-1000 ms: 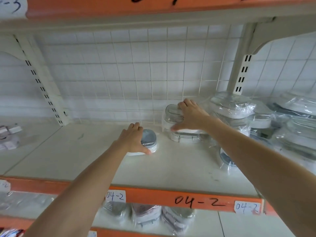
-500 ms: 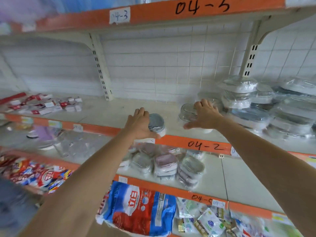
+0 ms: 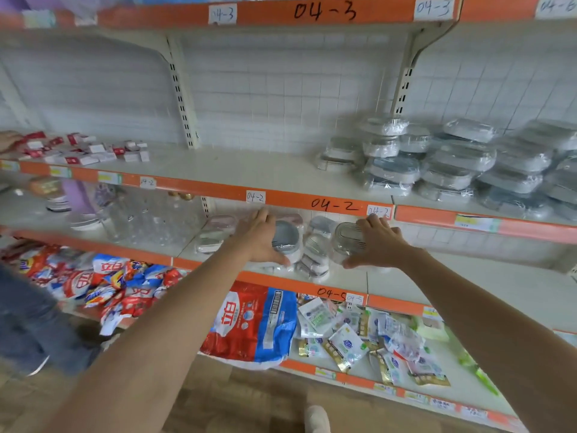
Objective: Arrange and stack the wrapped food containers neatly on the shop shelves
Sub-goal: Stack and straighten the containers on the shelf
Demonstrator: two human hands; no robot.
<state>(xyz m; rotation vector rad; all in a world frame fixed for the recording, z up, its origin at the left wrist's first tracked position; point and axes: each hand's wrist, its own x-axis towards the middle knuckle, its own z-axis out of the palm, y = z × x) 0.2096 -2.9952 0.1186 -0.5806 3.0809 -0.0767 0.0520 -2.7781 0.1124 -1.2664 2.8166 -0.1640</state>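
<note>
While both arms reach forward, each hand carries one wrapped container in front of the orange lip of the shelf marked 04-2 [image 3: 334, 205]. Left hand [image 3: 260, 237]: fingers curled over the top and thumb under the near side of a grey-lidded container [image 3: 285, 239], gripping it. Right hand [image 3: 379, 243]: fingers spread over the top, thumb low on the near side of a clear-lidded container [image 3: 346, 242], holding it. Both containers sit just below that shelf's front edge in the view and overlap the goods on the shelf beneath; whether either one touches anything there I cannot tell.

Shelf 04-2: a pile of wrapped containers [image 3: 452, 164] occupies the right end, stacked several high against the back grid and spilling toward the front edge. Small red-and-white boxes [image 3: 84, 150] lie at the left end. The middle stretch shows bare board.

Shelf below: more wrapped containers [image 3: 215, 232] stand behind the hands, near the middle, with clear glass jars [image 3: 146, 220] to their left.

Next shelf down, edge marked 04-5: a large red-and-blue bag [image 3: 253, 323] hangs over the front edge, small sachets [image 3: 359, 339] to its right, red-and-blue packets [image 3: 93, 282] to its left.

Left edge of view: part of another person in blue trousers [image 3: 28, 323], blurred.
</note>
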